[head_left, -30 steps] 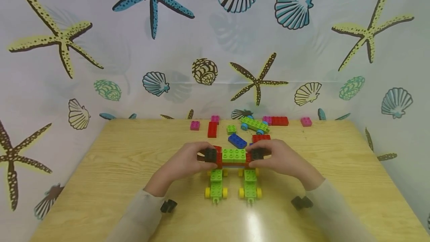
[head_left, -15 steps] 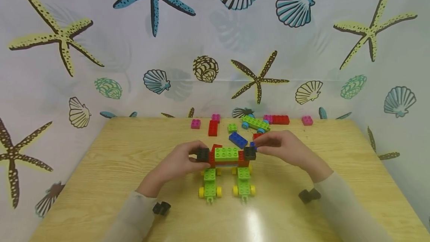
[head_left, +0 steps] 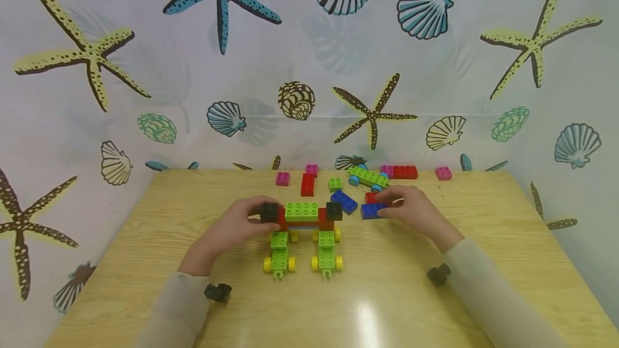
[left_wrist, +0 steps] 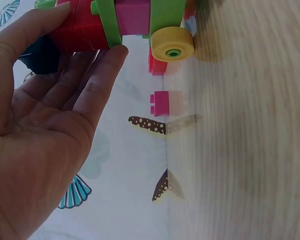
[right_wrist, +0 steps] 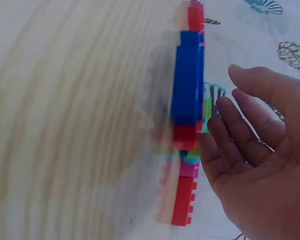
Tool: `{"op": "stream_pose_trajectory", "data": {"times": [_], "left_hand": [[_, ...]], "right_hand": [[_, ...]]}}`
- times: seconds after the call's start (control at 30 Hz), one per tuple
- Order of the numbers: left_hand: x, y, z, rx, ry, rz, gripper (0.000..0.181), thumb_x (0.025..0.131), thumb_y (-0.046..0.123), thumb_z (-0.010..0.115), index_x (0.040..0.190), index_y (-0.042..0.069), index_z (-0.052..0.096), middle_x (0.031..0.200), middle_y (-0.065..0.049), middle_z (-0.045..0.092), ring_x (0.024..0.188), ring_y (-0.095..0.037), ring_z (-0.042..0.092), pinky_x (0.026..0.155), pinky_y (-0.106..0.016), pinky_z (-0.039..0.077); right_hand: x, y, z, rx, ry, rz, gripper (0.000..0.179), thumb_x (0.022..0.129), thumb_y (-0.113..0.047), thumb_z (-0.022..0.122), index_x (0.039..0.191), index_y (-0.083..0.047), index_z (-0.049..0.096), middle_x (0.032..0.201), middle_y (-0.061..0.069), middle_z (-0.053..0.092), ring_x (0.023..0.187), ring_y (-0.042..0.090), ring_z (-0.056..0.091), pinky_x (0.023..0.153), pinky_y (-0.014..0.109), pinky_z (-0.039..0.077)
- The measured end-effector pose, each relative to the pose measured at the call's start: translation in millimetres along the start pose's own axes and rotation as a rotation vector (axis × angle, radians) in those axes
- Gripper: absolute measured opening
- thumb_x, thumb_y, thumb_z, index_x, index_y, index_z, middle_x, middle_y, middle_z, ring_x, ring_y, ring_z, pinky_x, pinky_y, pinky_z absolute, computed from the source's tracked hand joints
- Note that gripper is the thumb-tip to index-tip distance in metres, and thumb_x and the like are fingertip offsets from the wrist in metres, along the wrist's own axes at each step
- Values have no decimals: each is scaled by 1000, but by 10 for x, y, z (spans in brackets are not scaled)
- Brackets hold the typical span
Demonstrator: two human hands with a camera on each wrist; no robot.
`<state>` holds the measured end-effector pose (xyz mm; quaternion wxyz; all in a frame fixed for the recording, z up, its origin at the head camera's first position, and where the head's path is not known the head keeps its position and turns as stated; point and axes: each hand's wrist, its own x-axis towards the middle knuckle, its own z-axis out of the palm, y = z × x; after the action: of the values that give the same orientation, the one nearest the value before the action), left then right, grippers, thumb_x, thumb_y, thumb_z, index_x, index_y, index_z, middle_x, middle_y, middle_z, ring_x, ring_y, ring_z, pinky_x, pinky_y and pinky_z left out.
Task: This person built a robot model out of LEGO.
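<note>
Sleeves (head_left: 171,307) run off the head view's lower edge. Beyond them, a brick model (head_left: 301,212) stands near the middle of the table (head_left: 411,294). Four yellow wheels (head_left: 267,265) show at its front; those behind are partly covered, their number unclear. Of two black blocks (head_left: 334,211) on top, the left one is partly covered by the left hand (head_left: 227,230), which grips that end. The right hand (head_left: 418,211), fingers loosely bent, holds nothing at the nearer of two blue bricks (head_left: 372,211); whether it touches is hard to tell. Farther back lie three red bricks (head_left: 307,185), one half hidden by the right fingers, one small green brick (head_left: 335,184), a green car (head_left: 368,176) and four pink bricks (head_left: 443,173), before a patterned cloth (head_left: 309,58).
</note>
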<state>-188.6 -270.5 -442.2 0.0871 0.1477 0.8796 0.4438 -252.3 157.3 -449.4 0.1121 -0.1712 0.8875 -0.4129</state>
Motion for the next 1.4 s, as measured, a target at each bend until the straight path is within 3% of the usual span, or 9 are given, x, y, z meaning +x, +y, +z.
{"op": "stream_pose_trajectory", "data": {"times": [0.23, 0.5, 0.83, 1.13, 1.4], "left_hand": [[-6, -49, -65, -2, 13, -22, 45, 104, 27, 82, 145, 12, 71, 147, -15, 73, 141, -42, 67, 119, -63, 56], [-15, -36, -62, -17, 11, -23, 45, 104, 23, 82, 145, 10, 70, 148, -18, 72, 144, -46, 64, 120, -65, 55], [-12, -41, -61, -9, 10, -29, 46, 104, 25, 81, 145, 9, 70, 148, -18, 72, 145, -48, 63, 121, -65, 54], [-8, -46, -57, -14, 9, -21, 45, 104, 26, 81, 145, 9, 70, 147, -17, 73, 144, -45, 64, 121, -64, 55], [5, -64, -51, -16, 12, -34, 46, 104, 27, 81, 145, 10, 70, 148, -16, 72, 145, -45, 63, 121, -64, 54]], "right_hand": [[35, 138, -35, -44, -7, 39, 36, 103, -16, 81, 139, -11, 76, 141, 13, 74, 133, 36, 66, 115, 54, 60], [25, 163, -30, -100, -26, 66, 36, 102, -16, 82, 138, -10, 77, 140, 12, 73, 125, 34, 66, 114, 55, 58], [-2, 205, -21, -126, -37, 92, 44, 99, -23, 85, 140, -9, 75, 147, 17, 71, 138, 40, 64, 124, 62, 51], [-21, 231, -28, -119, -27, 123, 43, 99, -26, 85, 137, -9, 76, 140, 15, 74, 129, 35, 68, 118, 57, 57], [-55, 189, -85, -156, -14, 90, 39, 100, -25, 83, 134, -8, 77, 135, 15, 76, 125, 34, 69, 115, 56, 58]]}}
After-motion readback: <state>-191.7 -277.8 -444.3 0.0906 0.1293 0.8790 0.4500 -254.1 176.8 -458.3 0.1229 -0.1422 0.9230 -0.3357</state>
